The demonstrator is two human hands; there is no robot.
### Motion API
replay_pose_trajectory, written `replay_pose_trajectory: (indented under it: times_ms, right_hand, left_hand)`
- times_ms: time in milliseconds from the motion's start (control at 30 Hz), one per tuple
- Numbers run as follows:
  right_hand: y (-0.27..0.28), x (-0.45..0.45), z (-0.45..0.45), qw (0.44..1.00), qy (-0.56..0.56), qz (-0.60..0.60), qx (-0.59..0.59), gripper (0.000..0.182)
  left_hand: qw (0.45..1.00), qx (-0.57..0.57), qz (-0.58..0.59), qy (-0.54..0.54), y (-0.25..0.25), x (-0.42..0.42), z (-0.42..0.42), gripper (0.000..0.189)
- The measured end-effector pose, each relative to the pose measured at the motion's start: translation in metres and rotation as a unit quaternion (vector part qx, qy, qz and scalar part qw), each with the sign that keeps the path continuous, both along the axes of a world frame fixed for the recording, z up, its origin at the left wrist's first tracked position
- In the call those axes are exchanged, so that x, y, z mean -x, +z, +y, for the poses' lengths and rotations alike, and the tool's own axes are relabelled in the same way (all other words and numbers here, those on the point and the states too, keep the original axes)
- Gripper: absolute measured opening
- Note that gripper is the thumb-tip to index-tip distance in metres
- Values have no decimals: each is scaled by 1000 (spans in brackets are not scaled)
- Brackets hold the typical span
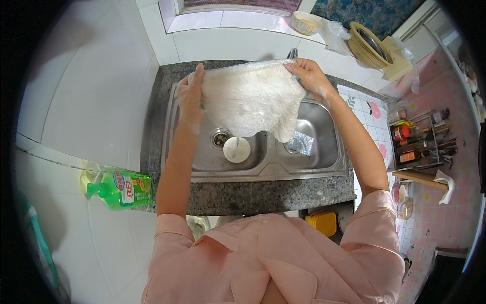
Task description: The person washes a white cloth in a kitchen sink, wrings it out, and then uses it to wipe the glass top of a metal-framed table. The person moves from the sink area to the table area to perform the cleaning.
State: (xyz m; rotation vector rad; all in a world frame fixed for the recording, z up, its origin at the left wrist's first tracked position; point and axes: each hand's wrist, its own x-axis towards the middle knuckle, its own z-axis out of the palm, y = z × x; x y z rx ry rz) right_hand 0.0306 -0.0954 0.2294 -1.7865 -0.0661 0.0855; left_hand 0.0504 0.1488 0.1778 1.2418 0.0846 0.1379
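Observation:
A pale, wet-looking cloth (252, 100) is spread between my two hands above a double-bowl stainless steel sink (228, 176). My left hand (191, 89), with suds on it, grips the cloth's left edge. At the upper right corner, my right hand (309, 76) pinches the cloth between thumb and fingers; suds show on that wrist. Below the cloth, a round whitish lid-like disc (236, 149) lies in the left bowl beside the drain strainer (220, 138). A silvery, crinkled piece (302, 143) lies in the right bowl, partly over its drain. The cloth hides most of the faucet (292, 53).
A green dish soap pump bottle (127, 190) stands at the counter's left end, by the tiled wall. On the back ledge are a bowl (305, 23), plastic bags and a beige basket (366, 47). A rack of condiment bottles (414, 142) stands at the right.

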Motion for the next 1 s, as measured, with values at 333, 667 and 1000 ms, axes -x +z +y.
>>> replay_pose_trajectory:
  times_ms: [333,667,1000]
  right_hand:
    - [19,7,43,998,20,32,59,27]
    - [-4,7,46,990,-104,-92,38,28]
    - [-71,-9,91,869,-322,-196,319,28]
  left_hand:
    - [941,-204,-243,-118,4,4,-28,29]
    - [940,184,-54,-283,-27,3,-54,26]
    - [949,240,161,-125,-35,23,-96,33]
